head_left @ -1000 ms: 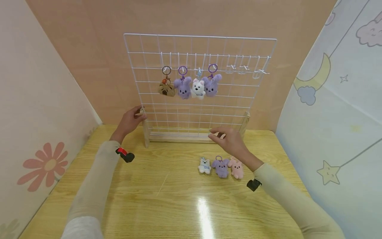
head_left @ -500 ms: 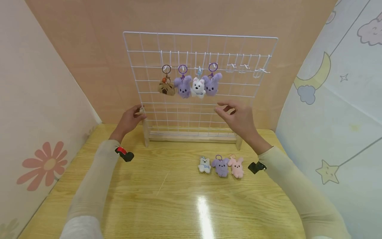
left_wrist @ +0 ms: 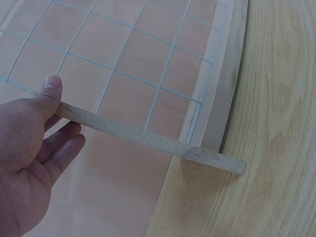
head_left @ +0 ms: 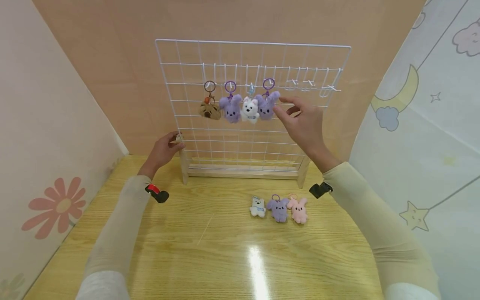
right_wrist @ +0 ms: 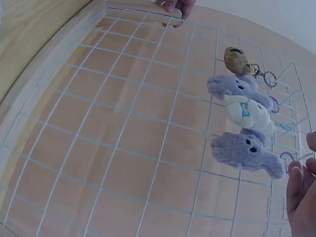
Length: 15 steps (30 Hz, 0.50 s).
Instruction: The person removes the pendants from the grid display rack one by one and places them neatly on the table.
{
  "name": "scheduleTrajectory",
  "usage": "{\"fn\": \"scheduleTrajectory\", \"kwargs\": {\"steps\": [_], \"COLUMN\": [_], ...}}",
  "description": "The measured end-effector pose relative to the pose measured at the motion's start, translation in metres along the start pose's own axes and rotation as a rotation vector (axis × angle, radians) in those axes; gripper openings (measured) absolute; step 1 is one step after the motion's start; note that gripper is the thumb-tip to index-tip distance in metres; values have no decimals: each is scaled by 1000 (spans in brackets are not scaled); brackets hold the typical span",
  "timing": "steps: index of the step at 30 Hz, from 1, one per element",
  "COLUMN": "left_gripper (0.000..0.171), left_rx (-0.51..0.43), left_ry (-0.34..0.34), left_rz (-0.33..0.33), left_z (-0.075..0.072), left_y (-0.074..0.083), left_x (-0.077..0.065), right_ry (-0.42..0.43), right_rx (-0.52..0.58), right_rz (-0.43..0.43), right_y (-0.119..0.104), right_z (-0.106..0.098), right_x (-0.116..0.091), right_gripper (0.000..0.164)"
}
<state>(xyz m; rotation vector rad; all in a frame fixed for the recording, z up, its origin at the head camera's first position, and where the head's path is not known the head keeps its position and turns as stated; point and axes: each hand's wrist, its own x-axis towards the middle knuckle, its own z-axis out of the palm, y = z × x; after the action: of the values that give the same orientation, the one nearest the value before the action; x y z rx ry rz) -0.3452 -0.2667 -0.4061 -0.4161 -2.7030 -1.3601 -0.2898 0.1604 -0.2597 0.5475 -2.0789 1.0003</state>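
A white wire grid rack (head_left: 251,43) stands upright in a wooden base. My left hand (head_left: 165,151) holds the top of its left wooden upright (left_wrist: 138,136), thumb on one side and fingers on the other. Hanging from hooks are a brown plush keychain (head_left: 209,111), a purple one (head_left: 231,110), a white one (head_left: 249,109) and a second purple one (head_left: 265,109). My right hand (head_left: 303,125) is raised beside that last purple plush, its fingertips near the ear. In the right wrist view a gap shows between thumb and fingers, close to the purple ring (right_wrist: 287,157).
On the wooden table (head_left: 168,250), in front of the rack, lie a white plush keychain (head_left: 257,208), a purple one (head_left: 278,210) and a pink one (head_left: 298,211). Bare white hooks (head_left: 308,83) stick out at the grid's right side. Patterned walls flank the table.
My right hand has risen from the rack's base to the hanging purple plush at the right of the row. The left hand has stayed on the upright.
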Motion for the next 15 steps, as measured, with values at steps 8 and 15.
{"fn": "scheduleTrajectory", "kwargs": {"steps": [8, 15], "left_gripper": [62, 61], "left_rx": [3, 12], "left_ry": [-2, -1], "left_rz": [-5, -14], "left_z": [-1, 0], "left_y": [0, -1], "left_x": [-1, 1], "right_ry": [32, 37], "right_rx": [29, 17], "right_rz": [54, 68], "right_y": [1, 10], "right_z": [11, 21], "right_x": [16, 26], "right_gripper": [31, 33]}}
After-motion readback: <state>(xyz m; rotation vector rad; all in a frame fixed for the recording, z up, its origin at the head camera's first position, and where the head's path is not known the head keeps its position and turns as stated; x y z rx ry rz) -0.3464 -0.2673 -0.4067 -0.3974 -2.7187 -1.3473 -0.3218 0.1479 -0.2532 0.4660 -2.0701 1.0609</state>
